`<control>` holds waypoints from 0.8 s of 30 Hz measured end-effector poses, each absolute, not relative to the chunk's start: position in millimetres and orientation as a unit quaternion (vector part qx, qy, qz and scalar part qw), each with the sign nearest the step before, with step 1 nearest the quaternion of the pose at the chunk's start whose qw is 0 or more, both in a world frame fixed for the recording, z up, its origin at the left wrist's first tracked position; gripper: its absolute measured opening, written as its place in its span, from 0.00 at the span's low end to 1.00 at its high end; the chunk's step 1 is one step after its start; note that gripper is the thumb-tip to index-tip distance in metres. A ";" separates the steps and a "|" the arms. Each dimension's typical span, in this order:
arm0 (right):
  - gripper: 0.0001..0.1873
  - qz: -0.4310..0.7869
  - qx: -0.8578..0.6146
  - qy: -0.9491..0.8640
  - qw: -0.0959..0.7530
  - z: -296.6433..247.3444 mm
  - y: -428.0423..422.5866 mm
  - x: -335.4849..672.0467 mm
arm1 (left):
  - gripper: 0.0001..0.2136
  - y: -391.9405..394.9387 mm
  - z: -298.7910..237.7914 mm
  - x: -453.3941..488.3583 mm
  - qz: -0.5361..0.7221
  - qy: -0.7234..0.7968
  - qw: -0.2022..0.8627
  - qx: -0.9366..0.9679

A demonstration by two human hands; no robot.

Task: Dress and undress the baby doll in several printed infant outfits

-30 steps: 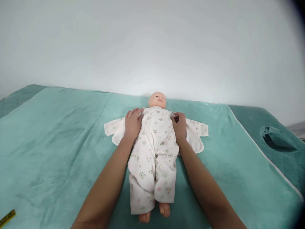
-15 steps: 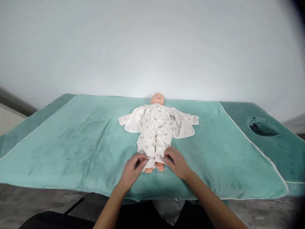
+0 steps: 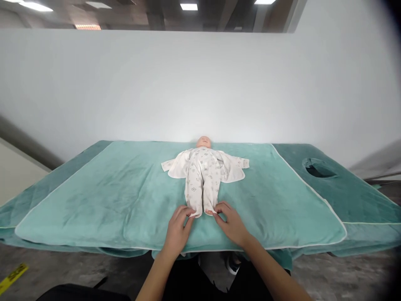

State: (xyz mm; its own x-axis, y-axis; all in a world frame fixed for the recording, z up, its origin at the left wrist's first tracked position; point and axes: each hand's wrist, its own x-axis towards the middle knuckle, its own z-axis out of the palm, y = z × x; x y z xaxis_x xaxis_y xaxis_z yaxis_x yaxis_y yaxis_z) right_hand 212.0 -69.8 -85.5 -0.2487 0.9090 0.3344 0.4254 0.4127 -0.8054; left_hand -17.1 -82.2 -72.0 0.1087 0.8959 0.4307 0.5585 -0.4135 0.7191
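Note:
A baby doll [image 3: 204,141] lies on its back, its head toward the wall and its feet toward me. It wears white printed baby pants [image 3: 194,184], pulled high over the chest. Under it a white baby jacket [image 3: 233,167] is spread open, sleeves out to both sides. My left hand [image 3: 179,228] pinches the cuff of the left pant leg. The cuff of the right pant leg is pinched by my right hand [image 3: 231,221]. A bit of one foot shows at the right cuff; the other foot is hidden by cloth.
A light green blanket [image 3: 94,200] covers most of a padded bed with a darker green cover [image 3: 360,196]. The cover has a dark hole [image 3: 318,170] at the right. A white wall [image 3: 200,83] stands behind. A yellow floor strip [image 3: 13,278] lies lower left.
Both hands have drawn the pant cuffs down toward me, covering the doll's feet almost fully. The pant legs look straighter. My head has tilted up, bringing ceiling lights into view.

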 end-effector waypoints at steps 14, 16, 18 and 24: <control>0.08 0.330 -0.422 -0.783 0.316 -72.4 -55.1 238.0 | 0.15 -68.5 -61.4 -25.7 0.334 0.530 0.324 0.709; 0.09 0.308 -0.444 -0.765 0.351 -56.2 -27.0 238.5 | 0.17 -44.4 -68.0 -31.3 0.373 0.554 0.338 0.663; 0.09 0.284 -0.463 -0.748 0.382 -41.8 9.5 233.1 | 0.16 -12.0 -74.9 -30.9 0.406 0.573 0.334 0.628; 0.08 0.163 -0.538 -0.741 0.367 -19.3 146.2 191.2 | 0.11 103.4 -71.4 -11.4 0.491 0.596 0.282 0.569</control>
State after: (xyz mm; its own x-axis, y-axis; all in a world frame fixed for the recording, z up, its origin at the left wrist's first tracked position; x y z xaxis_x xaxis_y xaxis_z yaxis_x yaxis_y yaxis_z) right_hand 191.2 146.2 -19.3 -0.1524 0.9168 0.3690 0.6781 0.3687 -0.6358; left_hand -11.4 103.4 -71.4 -0.1932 0.9558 0.2215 0.4012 -0.1291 0.9069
